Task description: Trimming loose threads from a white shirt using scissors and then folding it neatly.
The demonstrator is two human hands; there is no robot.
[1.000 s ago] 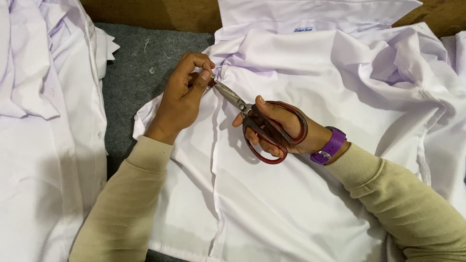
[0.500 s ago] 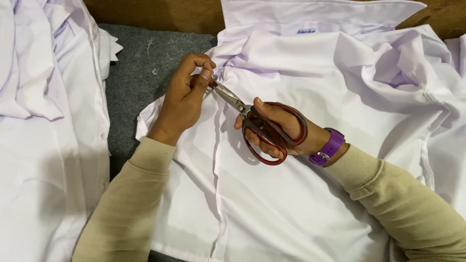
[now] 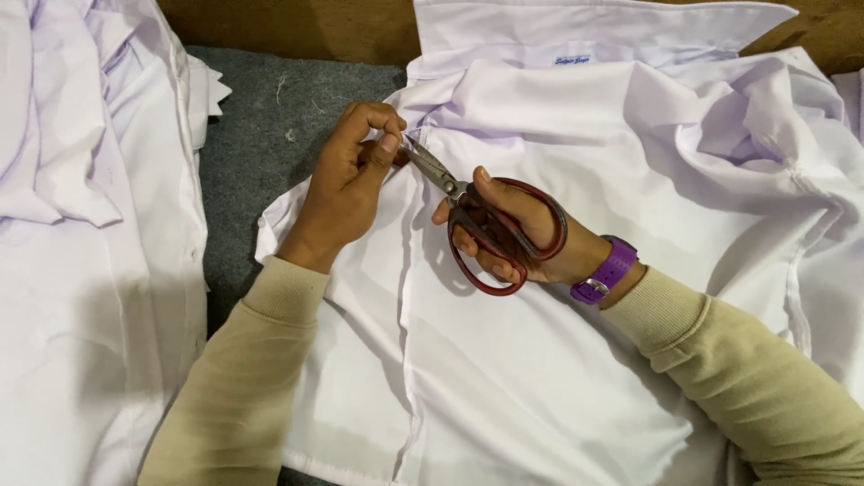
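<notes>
Shirt (image 3: 540, 378): white, spread front-up on the table, collar toward the far edge, hem running out of the near edge of view.
Placket: runs down the shirt's middle from just below the collar; top end bunched under the left hand.
Left hand (image 3: 346, 184): thumb and forefinger pinched on the fabric at the top of the placket; other fingers curled; heel resting on the shirt.
Right hand (image 3: 513, 229): closed through the red loops of the scissors, thumb in one loop, fingers in the other; purple watch (image 3: 607, 270) at the wrist.
Scissors (image 3: 477, 216): blades nearly closed, tips touching the pinched fabric just beside the left thumb; handles angled down to the right.
Sleeves: both forearms in tan knit, lying across the lower shirt.
Table (image 3: 261, 135): grey felt cover, bare strip between the shirt's left edge and the pile; a few loose threads on it.
Pile (image 3: 90, 270): more white shirts at left, its right edge near the left forearm, not touching the hand.
Open room: bare felt left of the left hand; rumpled sleeve fabric crowds the right side.
Far edge: brown wood beyond the collar.
</notes>
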